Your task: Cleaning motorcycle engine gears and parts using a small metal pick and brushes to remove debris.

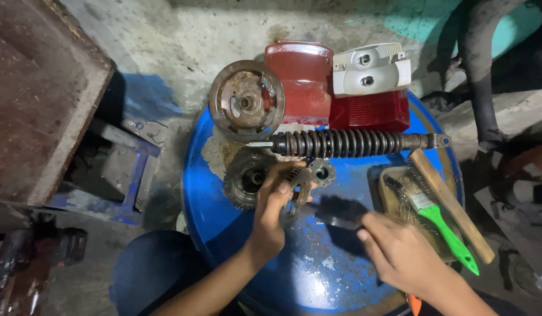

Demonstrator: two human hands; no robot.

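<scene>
On top of the blue drum (pixel 341 275), the left hand (pixel 269 219) is closed around a small grimy metal bracket (pixel 296 190), holding it up off the surface so its face is exposed. The right hand (pixel 399 254) is wrapped around the handle of a dark-bristled brush (pixel 340 212), whose bristles sit just beside the bracket, apparently angled to scrub it. Just behind the left hand lie a toothed gear hub (pixel 246 177) and a small round bearing piece (pixel 322 172), both resting on the drum lid. Beyond them a coil shock absorber (pixel 347 143) lies crosswise, seemingly laid flat so it cannot roll off. Further back a rusty brake drum plate (pixel 246 101), a red housing (pixel 300 79) and a red-and-white tail lamp (pixel 370 88) stand at the far rim. To the right, a shallow tray (pixel 393 199) holds a green-handled paintbrush (pixel 440 219), with a wooden stick (pixel 452 205) across it, near the right hand.
</scene>
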